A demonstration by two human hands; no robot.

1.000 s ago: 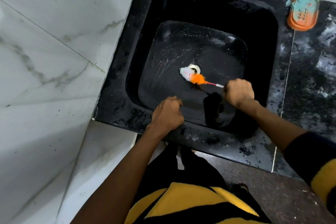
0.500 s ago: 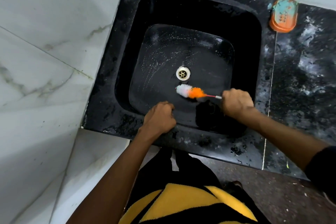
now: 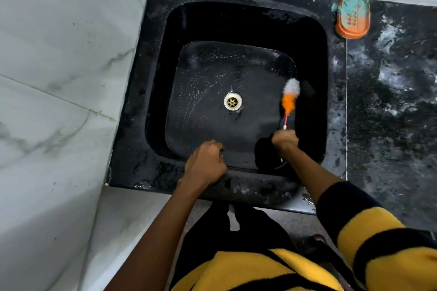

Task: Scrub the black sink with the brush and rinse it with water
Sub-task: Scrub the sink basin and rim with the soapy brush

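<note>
The left hand (image 3: 205, 163) rests clenched on the near rim of the black sink (image 3: 246, 30), grasping nothing. Right of the drain (image 3: 233, 101), the right hand (image 3: 285, 140) grasps the brush (image 3: 290, 94), whose bristles lie against the basin's right side; an orange soap dish (image 3: 352, 17) sits on the desk far right.

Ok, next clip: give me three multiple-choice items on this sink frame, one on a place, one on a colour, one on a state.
1. Where is the brush head?
A. On the drain
B. Right of the drain
C. On the counter

2. What colour is the soap dish?
A. Orange
B. Blue
C. White

3. What is the left hand doing?
A. Holding the brush
B. Holding the soap dish
C. Resting curled on the sink front rim

Answers: 1 B, bristles lie by the right wall; 2 A, orange on the counter; 3 C, the right hand holds the brush.
</note>
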